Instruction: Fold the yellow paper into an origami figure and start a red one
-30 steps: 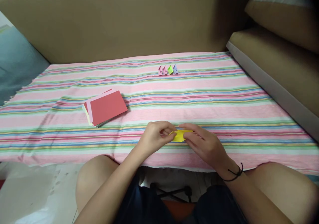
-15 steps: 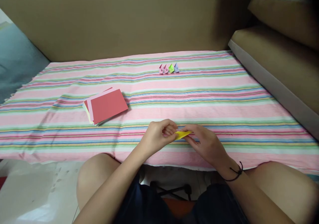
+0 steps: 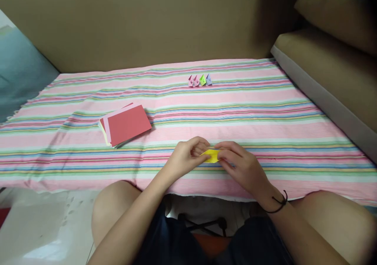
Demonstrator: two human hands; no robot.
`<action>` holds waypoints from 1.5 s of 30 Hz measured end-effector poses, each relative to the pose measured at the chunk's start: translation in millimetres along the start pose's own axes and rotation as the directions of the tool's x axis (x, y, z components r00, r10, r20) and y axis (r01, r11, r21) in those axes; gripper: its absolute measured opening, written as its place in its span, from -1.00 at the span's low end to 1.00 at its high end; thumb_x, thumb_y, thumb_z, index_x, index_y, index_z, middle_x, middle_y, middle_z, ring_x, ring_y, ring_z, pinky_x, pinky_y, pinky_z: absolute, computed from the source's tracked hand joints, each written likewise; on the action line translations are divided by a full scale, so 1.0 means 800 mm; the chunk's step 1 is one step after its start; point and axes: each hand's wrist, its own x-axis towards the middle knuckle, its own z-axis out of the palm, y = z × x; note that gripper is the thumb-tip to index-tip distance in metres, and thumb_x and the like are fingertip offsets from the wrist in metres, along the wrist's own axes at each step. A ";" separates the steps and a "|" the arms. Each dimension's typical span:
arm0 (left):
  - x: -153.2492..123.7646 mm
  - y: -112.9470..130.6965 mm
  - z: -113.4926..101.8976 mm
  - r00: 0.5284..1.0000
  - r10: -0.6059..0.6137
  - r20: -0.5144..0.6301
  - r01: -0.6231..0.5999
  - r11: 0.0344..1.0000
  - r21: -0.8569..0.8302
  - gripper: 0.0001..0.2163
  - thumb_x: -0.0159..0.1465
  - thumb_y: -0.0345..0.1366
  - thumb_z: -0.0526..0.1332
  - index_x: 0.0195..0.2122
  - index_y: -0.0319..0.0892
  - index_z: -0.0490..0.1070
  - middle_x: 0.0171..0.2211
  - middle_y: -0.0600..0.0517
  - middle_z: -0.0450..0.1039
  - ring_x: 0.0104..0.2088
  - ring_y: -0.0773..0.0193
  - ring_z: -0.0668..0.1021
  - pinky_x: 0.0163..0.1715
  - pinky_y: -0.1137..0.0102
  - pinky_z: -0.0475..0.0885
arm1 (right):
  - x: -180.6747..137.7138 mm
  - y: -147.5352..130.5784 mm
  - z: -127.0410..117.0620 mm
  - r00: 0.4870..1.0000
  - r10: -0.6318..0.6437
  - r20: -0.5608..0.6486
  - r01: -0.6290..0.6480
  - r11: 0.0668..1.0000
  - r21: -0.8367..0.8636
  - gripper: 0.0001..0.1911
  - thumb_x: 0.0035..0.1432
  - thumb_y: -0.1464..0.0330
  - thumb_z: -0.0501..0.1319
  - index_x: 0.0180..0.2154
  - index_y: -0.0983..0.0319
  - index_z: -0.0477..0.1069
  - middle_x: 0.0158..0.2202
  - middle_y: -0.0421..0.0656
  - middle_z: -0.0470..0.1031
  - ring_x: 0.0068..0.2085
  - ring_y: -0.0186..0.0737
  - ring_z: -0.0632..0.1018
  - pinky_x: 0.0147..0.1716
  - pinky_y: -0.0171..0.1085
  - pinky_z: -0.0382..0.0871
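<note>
Grip of left hand (image 3: 186, 156) and right hand (image 3: 245, 167) pinches folded yellow paper (image 3: 213, 155).

Yellow piece (image 3: 213, 156), between the left hand (image 3: 188, 157) and the right hand (image 3: 243, 165): thin folded paper, smooth.
Stack (image 3: 128, 125), beyond and left of the left hand: paper sheets, smooth, matt, crisp-edged.
Small figures (image 3: 196, 81), well beyond both hands: folded paper, matt.
Striped cover (image 3: 203, 99), beneath both hands: cloth, matt, lightly wrinkled, threads fringing its left end.
Backrest (image 3: 147, 25), farthest ahead of the hands: smooth, low sheen; leather or fabric, cannot tell.
Cushion (image 3: 332, 72), right of the right hand: smooth, matt covering.
Wristband (image 3: 284, 202), just behind the right hand: knotted black cord.
Floor (image 3: 44, 225), below and left of the left hand: tile, smooth, glossy.
</note>
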 end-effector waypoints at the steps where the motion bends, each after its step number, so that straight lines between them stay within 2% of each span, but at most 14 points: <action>1: 0.000 0.002 -0.003 0.999 0.035 -0.004 -0.035 0.999 -0.008 -0.82 0.20 -0.32 0.24 -0.16 -0.20 0.40 -0.28 -0.01 0.53 -0.28 0.27 0.58 -0.34 0.45 0.48 | 0.000 0.001 0.000 1.000 0.004 -0.026 -0.004 1.000 0.002 -0.85 0.20 0.56 0.14 -0.34 0.20 0.32 -0.09 -0.08 0.45 -0.15 -0.21 0.54 -0.21 -0.23 0.45; 4: -0.001 0.007 -0.010 0.974 0.221 -0.051 -0.212 0.968 0.134 -0.90 0.26 -0.32 0.20 -0.24 -0.19 0.45 -0.11 -0.09 0.50 -0.08 0.21 0.54 -0.15 0.36 0.47 | 0.000 0.003 -0.001 0.996 0.000 -0.091 0.000 1.000 -0.008 -0.85 0.18 0.57 0.16 -0.33 0.20 0.33 -0.10 -0.07 0.44 -0.13 -0.22 0.53 -0.16 -0.23 0.46; 6: -0.002 0.009 -0.011 0.937 0.342 -0.075 -0.309 0.909 0.282 -0.91 0.25 -0.33 0.21 -0.27 -0.19 0.48 -0.06 -0.12 0.47 -0.04 0.19 0.51 -0.06 0.30 0.43 | -0.002 0.004 0.000 0.994 -0.018 -0.109 0.015 0.999 -0.035 -0.84 0.17 0.59 0.16 -0.32 0.21 0.33 -0.10 -0.06 0.45 -0.12 -0.21 0.53 -0.15 -0.22 0.46; 8: -0.002 0.007 -0.010 0.910 0.409 -0.070 -0.353 0.852 0.386 -0.89 0.23 -0.33 0.24 -0.24 -0.18 0.50 -0.05 -0.13 0.46 -0.04 0.16 0.51 -0.04 0.26 0.42 | -0.004 0.004 0.001 0.992 -0.049 -0.119 0.040 0.996 -0.076 -0.84 0.16 0.59 0.17 -0.31 0.22 0.34 -0.10 -0.04 0.45 -0.11 -0.19 0.53 -0.15 -0.21 0.47; 14: -0.004 -0.002 0.002 0.881 0.473 -0.006 -0.411 0.772 0.485 -0.89 0.26 -0.36 0.19 -0.23 -0.18 0.48 -0.07 -0.12 0.46 -0.10 0.18 0.52 -0.15 0.28 0.48 | -0.007 0.000 0.004 0.977 -0.165 -0.132 0.142 0.976 -0.165 -0.80 0.14 0.62 0.18 -0.21 0.26 0.36 -0.14 0.00 0.50 -0.15 -0.18 0.52 -0.21 -0.23 0.48; 18: -0.007 -0.003 0.007 0.878 0.476 0.048 -0.435 0.753 0.494 -0.88 0.26 -0.44 0.13 -0.24 -0.21 0.44 -0.15 -0.12 0.45 -0.17 0.21 0.53 -0.21 0.33 0.49 | -0.009 -0.004 0.003 0.958 -0.252 -0.138 0.235 0.963 -0.128 -0.71 0.13 0.63 0.18 -0.11 0.29 0.35 -0.13 0.03 0.50 -0.08 -0.13 0.51 -0.16 -0.20 0.48; 20: -0.008 -0.003 0.008 0.874 0.482 0.066 -0.448 0.744 0.496 -0.87 0.27 -0.44 0.11 -0.23 -0.22 0.43 -0.15 -0.13 0.44 -0.17 0.21 0.52 -0.22 0.33 0.48 | -0.011 -0.005 0.003 0.965 -0.217 -0.147 0.212 0.976 -0.050 -0.66 0.15 0.63 0.17 -0.05 0.27 0.33 -0.12 -0.01 0.50 -0.05 -0.15 0.50 -0.11 -0.21 0.46; 24: -0.008 -0.004 0.010 0.847 0.529 0.056 -0.491 0.735 0.468 -0.86 0.29 -0.44 0.10 -0.21 -0.21 0.44 -0.15 -0.14 0.43 -0.20 0.24 0.51 -0.24 0.32 0.48 | -0.013 -0.008 0.001 0.989 -0.019 -0.147 0.037 0.992 0.123 -0.66 0.19 0.57 0.15 -0.01 0.20 0.33 -0.11 -0.11 0.51 -0.06 -0.24 0.52 -0.08 -0.28 0.45; 27: -0.007 -0.006 0.012 0.829 0.558 0.024 -0.518 0.752 0.407 -0.85 0.29 -0.44 0.12 -0.20 -0.21 0.46 -0.16 -0.13 0.42 -0.22 0.26 0.50 -0.24 0.34 0.48 | -0.012 -0.009 0.000 0.985 -0.018 -0.172 0.041 0.991 0.131 -0.70 0.18 0.59 0.16 -0.08 0.19 0.36 -0.11 -0.13 0.52 -0.07 -0.27 0.53 -0.07 -0.31 0.45; 32: -0.004 -0.009 0.014 0.861 0.508 0.026 -0.486 0.806 0.337 -0.84 0.30 -0.42 0.10 -0.19 -0.20 0.47 -0.13 -0.14 0.44 -0.23 0.27 0.52 -0.27 0.36 0.47 | -0.009 -0.006 0.001 0.985 -0.096 -0.145 0.101 0.994 0.033 -0.74 0.19 0.57 0.15 -0.11 0.19 0.38 -0.10 -0.08 0.51 -0.07 -0.24 0.54 -0.10 -0.28 0.48; 36: -0.001 -0.014 0.015 0.879 0.475 0.041 -0.449 0.797 0.403 -0.87 0.28 -0.41 0.12 -0.25 -0.22 0.47 -0.27 -0.10 0.54 -0.25 0.21 0.54 -0.26 0.33 0.46 | -0.004 0.000 0.005 0.995 -0.074 -0.070 0.076 0.997 0.022 -0.73 0.20 0.56 0.13 -0.09 0.17 0.38 -0.03 -0.05 0.46 -0.03 -0.19 0.52 -0.09 -0.20 0.48; 40: -0.001 -0.014 0.017 0.948 0.315 -0.047 -0.268 0.869 0.417 -0.92 0.22 -0.40 0.18 -0.28 -0.16 0.43 -0.32 -0.02 0.55 -0.31 0.22 0.55 -0.30 0.36 0.42 | -0.001 0.003 0.007 0.989 0.145 -0.016 -0.138 0.969 0.206 -0.55 0.15 0.48 0.23 0.07 0.12 0.26 0.01 -0.08 0.45 0.01 -0.16 0.51 -0.01 -0.14 0.47; 42: -0.002 -0.012 0.018 0.977 0.194 -0.084 -0.157 0.932 0.326 -0.85 0.18 -0.42 0.20 -0.21 -0.12 0.35 -0.33 0.04 0.56 -0.33 0.26 0.55 -0.30 0.39 0.41 | -0.001 0.003 0.008 0.965 0.260 0.025 -0.254 0.909 0.332 -0.52 0.15 0.44 0.24 0.10 0.10 0.23 -0.05 -0.12 0.50 -0.08 -0.18 0.57 -0.06 -0.14 0.51; 45: -0.003 -0.009 0.020 0.994 0.036 -0.102 -0.026 0.995 0.099 -0.73 0.14 -0.44 0.22 -0.16 -0.08 0.22 -0.39 0.13 0.55 -0.38 0.32 0.55 -0.31 0.44 0.40 | 0.000 0.001 0.009 0.930 0.363 0.065 -0.349 0.811 0.470 -0.54 0.13 0.39 0.27 0.07 0.10 0.25 -0.17 -0.16 0.55 -0.18 -0.20 0.61 -0.12 -0.15 0.54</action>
